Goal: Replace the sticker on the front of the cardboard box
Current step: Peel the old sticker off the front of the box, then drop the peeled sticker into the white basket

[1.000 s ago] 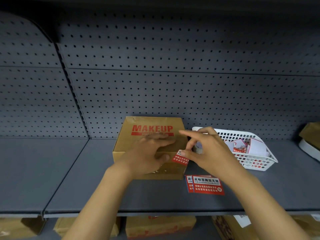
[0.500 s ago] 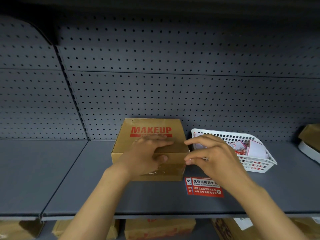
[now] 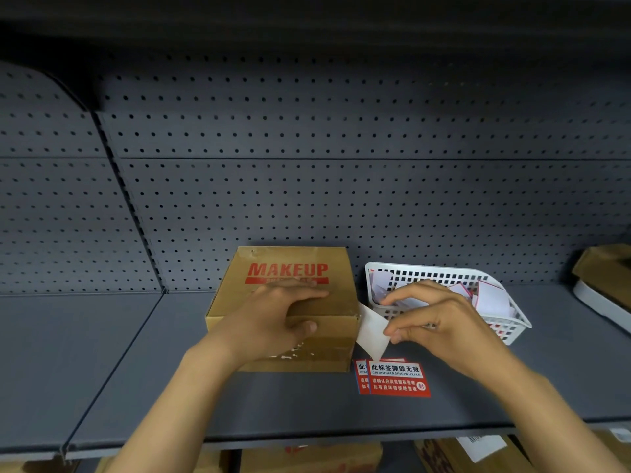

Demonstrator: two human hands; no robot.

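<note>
A brown cardboard box (image 3: 286, 268) printed MAKEUP in red stands on the grey shelf (image 3: 102, 353). My left hand (image 3: 273, 319) lies flat on its top, thumb over the front edge. White scraps of glue residue mark the box's front face (image 3: 327, 353). My right hand (image 3: 440, 322) pinches a sticker (image 3: 372, 331) by one corner, its white back towards me, just right of the box's front corner. Two red and blue stickers (image 3: 396, 377) lie overlapped on the shelf below that hand.
A white plastic basket (image 3: 512, 322) holding several white and red paper pieces sits right of the box. A perforated grey back panel (image 3: 307, 182) rises behind. Another box and a white tray (image 3: 601, 288) sit at the far right. Cardboard boxes (image 3: 307, 459) fill the shelf below.
My right hand pulled the sticker off the box's front and drew it rightwards, turning its white back to me. My left hand stayed on the box top.
</note>
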